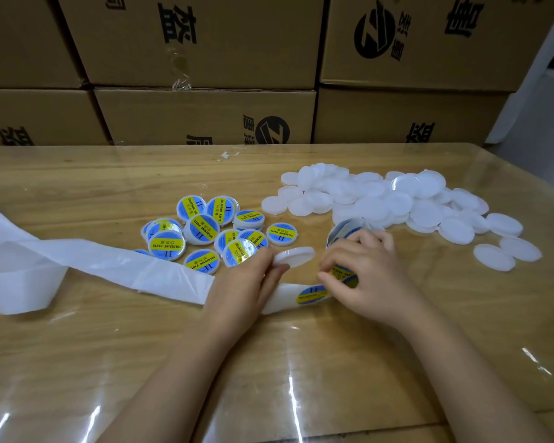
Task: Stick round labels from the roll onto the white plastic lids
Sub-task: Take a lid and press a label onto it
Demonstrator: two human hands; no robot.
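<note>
at table point(301, 362) centre, left hand point(247, 282) pinches tilted lid point(295, 255), right hand point(365, 276) seemingly pinches label point(341, 272)

Soft, even overhead light; white glare streaks on the clear table cover point(288, 388) (strongest near the bottom edge); wide-angle bending at the edges.

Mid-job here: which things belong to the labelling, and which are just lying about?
Job: left hand holding a plain white round plastic lid; right hand pinching a blue-and-yellow round label; label roll; heap of blank white lids; pile of labelled lids.
Lying about: spent white backing strip; brown cardboard boxes; small white scraps.
</note>
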